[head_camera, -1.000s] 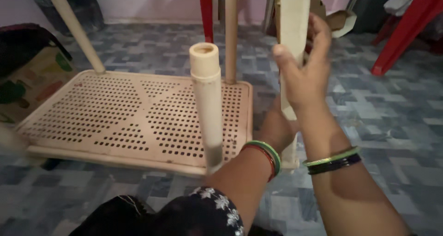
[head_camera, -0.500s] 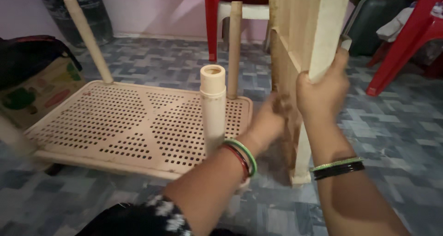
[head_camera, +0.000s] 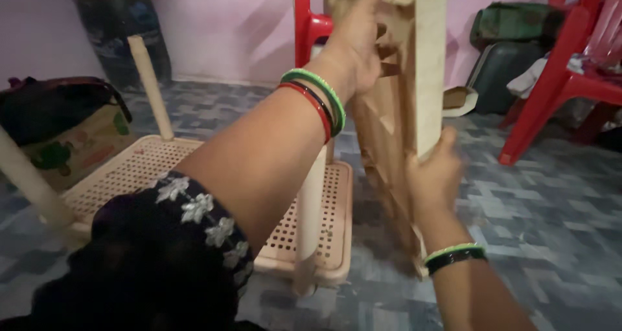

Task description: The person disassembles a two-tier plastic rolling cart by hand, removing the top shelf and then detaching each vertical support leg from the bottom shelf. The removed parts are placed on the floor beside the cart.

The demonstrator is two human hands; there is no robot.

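beige panel [head_camera: 414, 85] upright, fingers [head_camera: 447, 140] gripping its edge

Cream panel [head_camera: 414, 78]; cream rack [head_camera: 129, 175] dotted with small holes; red chair [head_camera: 570, 78]; pink wall [head_camera: 227, 26]; blue-grey patchwork floor [head_camera: 551, 201]; green, red and black bangles [head_camera: 317, 104]; black sleeve [head_camera: 162, 260] with white flowers

A tiled floor [head_camera: 538, 221] in a blue-grey block pattern is seen. At 8 o'clock, a beige perforated shelf panel [head_camera: 116, 175] is laid flat on it, with round posts [head_camera: 150, 88] standing up. At 5 o'clock, an upright beige panel [head_camera: 414, 111] is rested on it by one edge. At 2 o'clock, a red plastic chair [head_camera: 557, 78] is stood.
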